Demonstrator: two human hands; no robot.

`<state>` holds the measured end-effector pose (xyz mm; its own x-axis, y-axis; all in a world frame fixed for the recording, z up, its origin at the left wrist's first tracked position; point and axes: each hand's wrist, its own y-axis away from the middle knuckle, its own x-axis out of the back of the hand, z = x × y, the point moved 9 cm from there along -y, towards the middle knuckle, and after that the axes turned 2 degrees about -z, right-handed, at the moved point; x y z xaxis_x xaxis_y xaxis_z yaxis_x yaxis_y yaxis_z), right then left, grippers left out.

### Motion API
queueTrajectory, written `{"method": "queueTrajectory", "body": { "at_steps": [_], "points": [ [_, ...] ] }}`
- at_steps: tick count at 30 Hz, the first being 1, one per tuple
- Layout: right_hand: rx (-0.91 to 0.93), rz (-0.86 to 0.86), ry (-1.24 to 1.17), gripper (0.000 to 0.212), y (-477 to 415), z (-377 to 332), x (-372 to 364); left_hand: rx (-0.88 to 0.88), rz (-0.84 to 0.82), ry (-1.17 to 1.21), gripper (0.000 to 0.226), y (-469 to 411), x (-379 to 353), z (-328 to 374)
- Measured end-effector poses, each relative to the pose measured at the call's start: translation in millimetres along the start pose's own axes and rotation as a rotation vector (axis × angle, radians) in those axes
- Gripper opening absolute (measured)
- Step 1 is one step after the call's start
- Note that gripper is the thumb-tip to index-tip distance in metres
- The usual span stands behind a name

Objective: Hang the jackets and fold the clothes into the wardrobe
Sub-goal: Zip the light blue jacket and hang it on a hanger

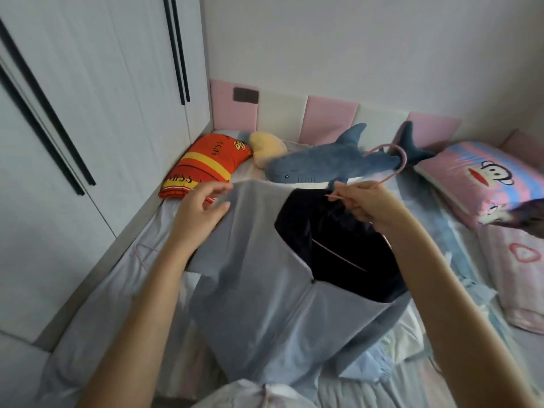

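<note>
The grey-blue jacket hangs open in front of the person, above the bed, with its dark lining showing. The right hand grips the neck of a pink hanger, hook up, and one thin arm of it slants down inside the lining. The left hand pinches the jacket's far shoulder edge, level with the right. I reckon that shoulder needs drawing across towards the hanger. The wardrobe stands to the left, nearer the left hand, doors closed.
</note>
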<state>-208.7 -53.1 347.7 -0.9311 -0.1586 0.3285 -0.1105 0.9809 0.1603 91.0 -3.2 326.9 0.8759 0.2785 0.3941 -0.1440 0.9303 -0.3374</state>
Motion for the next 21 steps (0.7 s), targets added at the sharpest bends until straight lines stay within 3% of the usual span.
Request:
{"method": "queueTrajectory", "body": {
  "at_steps": [2, 5, 6, 9, 12, 15, 16, 18, 21],
  "points": [
    [0.009, -0.091, 0.003, 0.022, 6.9, -4.4, -11.8, 0.082, -0.083, -0.145, 0.043, -0.2, -10.2, -33.6],
    [0.091, -0.103, -0.009, 0.007, 15.0, -23.5, -14.8, 0.245, -0.171, -0.095, 0.068, 11.0, -27.7, -62.0],
    [0.111, -0.091, -0.005, 0.006, 15.7, -28.0, -12.9, 0.265, -0.151, -0.069, 0.066, 15.5, -26.8, -64.7],
    [0.192, -0.043, 0.062, 0.005, 17.0, -38.1, 1.7, 0.162, -0.057, -0.044, 0.015, 18.1, -16.6, -59.6],
    [0.307, -0.07, 0.216, 0.004, 23.3, -49.9, 8.8, 0.026, 0.005, -0.134, 0.025, 9.8, 5.1, -45.1],
    [0.321, -0.124, 0.336, 0.009, 22.2, -44.6, 9.5, -0.08, -0.001, -0.128, 0.008, -5.1, 23.8, -19.6],
    [0.295, -0.141, 0.353, 0.01, 19.8, -38.5, 10.4, -0.107, -0.016, -0.137, 0.024, -9.6, 28.0, -11.5],
    [0.209, -0.2, 0.327, 0.012, 14.6, -23.7, 14.7, -0.082, -0.014, -0.162, 0.04, -20.5, 39.5, -9.0],
    [0.117, -0.262, 0.155, 0.021, 6.7, -13.5, 14.3, 0.089, -0.056, -0.36, 0.03, -38.3, 50.9, -34.8]
  ]
}}
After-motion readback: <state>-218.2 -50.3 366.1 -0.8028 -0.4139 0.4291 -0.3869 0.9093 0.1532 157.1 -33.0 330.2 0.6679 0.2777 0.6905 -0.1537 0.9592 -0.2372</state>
